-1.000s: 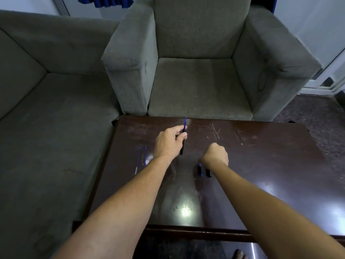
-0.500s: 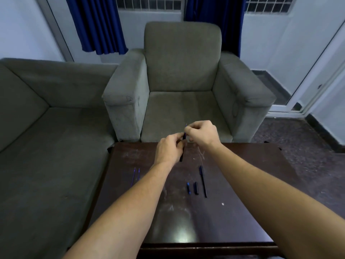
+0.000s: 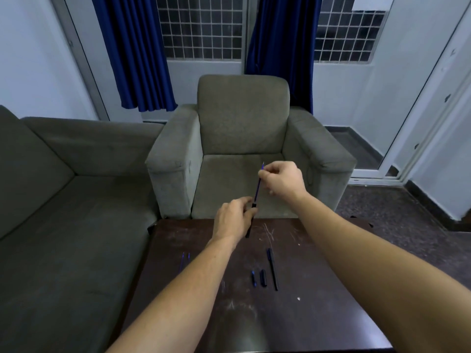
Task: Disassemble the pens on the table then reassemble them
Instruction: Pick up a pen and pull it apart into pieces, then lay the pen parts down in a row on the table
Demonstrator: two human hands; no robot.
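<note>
While both hands hover over the far edge of the surface (image 3: 318,289), the left hand (image 3: 233,219) has its grip closed around a black barrel (image 3: 251,225) held tilted, and the right hand (image 3: 281,178) pinches the top of a blue refill (image 3: 258,186) that sticks up out of that barrel. The refill's tip points up and away, in front of the armchair (image 3: 242,128).

On the dark, scratched surface lie loose parts. 2 thin blue refills (image 3: 185,261) rest side by side near the left edge, partly hidden by the left forearm. Right of centre lie 3 pieces close together but apart: a small blue piece (image 3: 253,278), a short black cap (image 3: 263,278) just right of it, and a long black pen (image 3: 272,269) at the right of the group. A small white speck (image 3: 298,298) sits nearer, well apart from them.

The right half of the surface is bare, as is the near middle, where light glares off it. The armchair stands just beyond the far edge. A grey sofa (image 3: 63,212) runs along the left side, close to the left edge. Blue curtains (image 3: 137,52) hang beside barred windows (image 3: 201,26) at the back, and a white-framed glass door (image 3: 420,123) stands at the far right above dark floor.
</note>
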